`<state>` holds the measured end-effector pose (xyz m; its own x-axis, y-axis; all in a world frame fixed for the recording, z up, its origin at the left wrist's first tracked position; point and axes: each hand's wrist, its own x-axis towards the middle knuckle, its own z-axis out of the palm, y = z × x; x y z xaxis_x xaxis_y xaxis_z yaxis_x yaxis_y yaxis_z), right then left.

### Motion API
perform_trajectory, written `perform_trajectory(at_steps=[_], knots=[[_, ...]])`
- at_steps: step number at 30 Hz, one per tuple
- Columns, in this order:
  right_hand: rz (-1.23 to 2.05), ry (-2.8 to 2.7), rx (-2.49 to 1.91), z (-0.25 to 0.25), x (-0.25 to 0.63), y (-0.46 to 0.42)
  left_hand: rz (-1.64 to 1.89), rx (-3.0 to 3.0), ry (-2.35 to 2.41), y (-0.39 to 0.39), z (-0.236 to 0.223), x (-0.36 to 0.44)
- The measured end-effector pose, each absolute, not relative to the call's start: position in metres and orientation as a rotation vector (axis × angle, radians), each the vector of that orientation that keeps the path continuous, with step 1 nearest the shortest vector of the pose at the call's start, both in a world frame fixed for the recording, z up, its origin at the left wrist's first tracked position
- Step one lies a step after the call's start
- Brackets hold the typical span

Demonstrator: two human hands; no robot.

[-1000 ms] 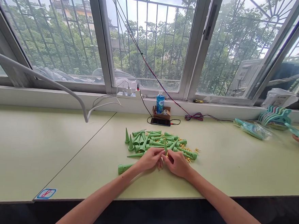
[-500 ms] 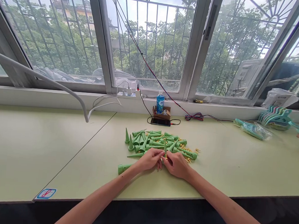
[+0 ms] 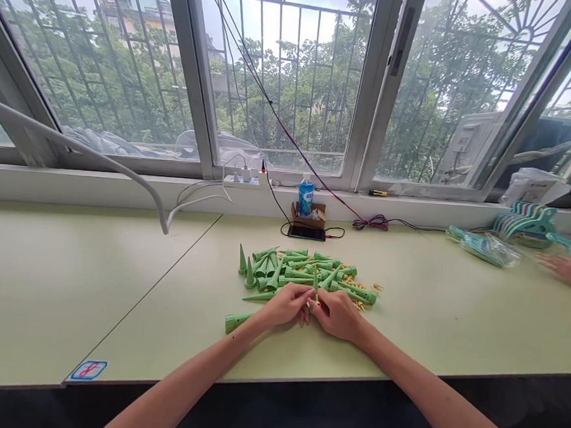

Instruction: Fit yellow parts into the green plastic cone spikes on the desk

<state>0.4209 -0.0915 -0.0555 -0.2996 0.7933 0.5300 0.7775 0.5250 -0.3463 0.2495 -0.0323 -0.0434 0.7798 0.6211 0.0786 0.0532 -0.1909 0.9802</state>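
Barred windows point(image 3: 285, 83) with trees beyond back a pale yellow-green table point(image 3: 454, 317). At its far left, a numbered sticker point(image 3: 89, 370) marks the front edge, and a grey-white tube point(image 3: 122, 170) bends down above the surface. A power strip point(image 3: 246, 180) sits by the window. One green spike point(image 3: 235, 322) lies alone, partly behind the left forearm. Next comes a heap of green plastic spikes point(image 3: 266, 274), mid-table, just past the hands. Left hand point(image 3: 286, 304) has its fingers closed around the foot of an upright spike point(image 3: 315, 279). Behind the heap stand a blue bottle point(image 3: 305, 198) and a phone point(image 3: 306, 233). Right hand point(image 3: 341, 314) pinches a small yellow piece point(image 3: 317, 300) at that spike's foot, thumb and forefinger together; how the two parts fit is hidden. More yellow pieces point(image 3: 360, 305) scatter at the heap's right side. Farther right lie bagged turquoise hangers point(image 3: 479, 245), a row of hangers point(image 3: 524, 224) and a co-worker's blurred hand point(image 3: 568, 268).
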Motion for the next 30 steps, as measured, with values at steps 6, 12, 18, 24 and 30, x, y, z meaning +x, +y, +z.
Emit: perform_trajectory(at_steps=[6, 12, 18, 24, 30], knots=[[0.057, -2.098, -1.273, -0.0532, 0.4201, -0.0926, 0.567, 1.707, 0.545, -0.0331, -0.0430, 0.2498], [0.056, -2.086, -1.280, -0.0528, 0.4197, -0.0926, 0.565, 1.688, 0.545, -0.0335, -0.0422, 0.2499], [0.102, -2.056, -1.272, -0.0526, 0.4206, -0.0918, 0.566, 1.648, 0.542, -0.0351, -0.0417, 0.2506], [0.119, -2.018, -1.292, -0.0545, 0.4218, -0.0901, 0.551, 1.618, 0.540, -0.0362, -0.0412, 0.2517], [0.121, -2.015, -1.293, -0.0537, 0.4214, -0.0908, 0.544, 1.620, 0.552, -0.0367, -0.0400, 0.2514]])
